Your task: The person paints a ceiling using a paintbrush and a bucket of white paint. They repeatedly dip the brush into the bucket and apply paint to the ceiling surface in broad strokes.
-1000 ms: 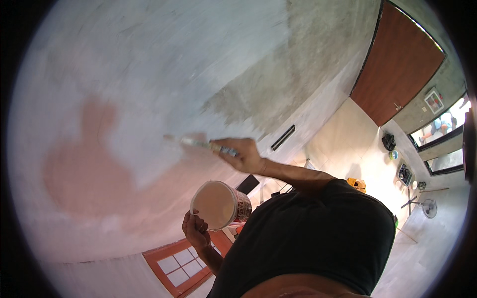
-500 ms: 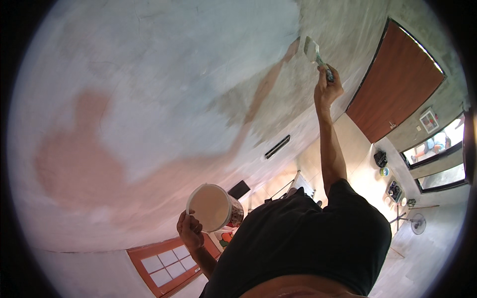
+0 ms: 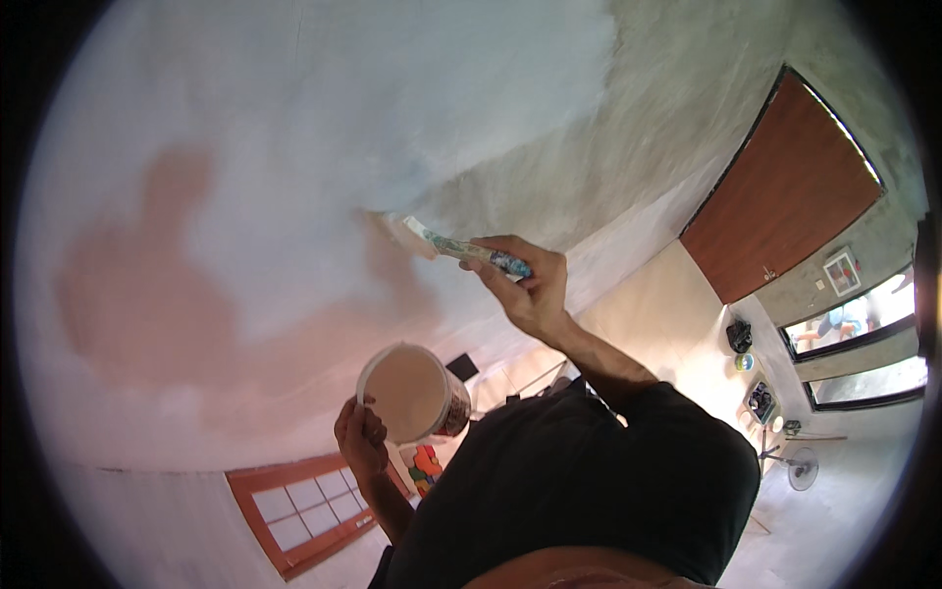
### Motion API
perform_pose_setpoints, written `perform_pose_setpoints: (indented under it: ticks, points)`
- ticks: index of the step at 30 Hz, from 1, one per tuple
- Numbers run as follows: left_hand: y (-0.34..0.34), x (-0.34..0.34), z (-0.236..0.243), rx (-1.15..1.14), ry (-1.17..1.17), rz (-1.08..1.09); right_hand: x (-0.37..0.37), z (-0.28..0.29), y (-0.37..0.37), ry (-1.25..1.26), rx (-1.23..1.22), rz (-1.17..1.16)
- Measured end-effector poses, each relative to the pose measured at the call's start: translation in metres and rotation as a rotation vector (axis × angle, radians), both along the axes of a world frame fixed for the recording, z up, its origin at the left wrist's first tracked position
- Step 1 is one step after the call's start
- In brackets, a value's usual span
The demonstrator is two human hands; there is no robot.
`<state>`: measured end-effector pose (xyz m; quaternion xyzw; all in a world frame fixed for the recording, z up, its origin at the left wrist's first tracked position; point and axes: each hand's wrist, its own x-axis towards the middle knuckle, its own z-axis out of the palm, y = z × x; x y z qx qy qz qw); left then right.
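Note:
My left hand [image 3: 361, 438] grips the rim of a white paint bucket [image 3: 453, 404], its fingers curled over the edge. Inside the bucket, pale paint [image 3: 402, 393] shows as a smooth surface. Higher up, my right hand [image 3: 525, 285] is closed round the paint-spattered handle of a flat paintbrush [image 3: 456, 247]. The brush's bristles point left and lie at the wall [image 3: 294, 88], close by the bucket; whether they touch it I cannot tell for sure. Pale paint covers the wall's left part, and a rougher grey-green area [image 3: 549, 187] lies to the right.
A brown door [image 3: 785, 187] stands at the right, with windows [image 3: 863, 319] beside it and a person beyond the glass. A standing fan [image 3: 803, 469], a black bag [image 3: 739, 336] and a tray of things [image 3: 760, 401] are along the right wall. An orange-framed window [image 3: 304, 510] is at lower left.
My right hand has brought the paintbrush down and left from high on the grey-green area to the pale wall above the bucket. The left hand still holds the bucket.

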<state>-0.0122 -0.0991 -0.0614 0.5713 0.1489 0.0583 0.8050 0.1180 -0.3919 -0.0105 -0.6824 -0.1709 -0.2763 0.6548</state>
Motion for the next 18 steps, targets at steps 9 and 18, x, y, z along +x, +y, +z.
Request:
perform_pose_setpoints:
  ticks: [9,18]
  points:
    - [0.006,-0.001,-0.004,0.002,-0.027,-0.055,-0.025,0.009,-0.009,0.296,-0.16,0.443]
    - [0.008,0.01,-0.005,0.093,-0.077,-0.212,-0.038,-0.031,0.069,0.184,-0.59,0.449]
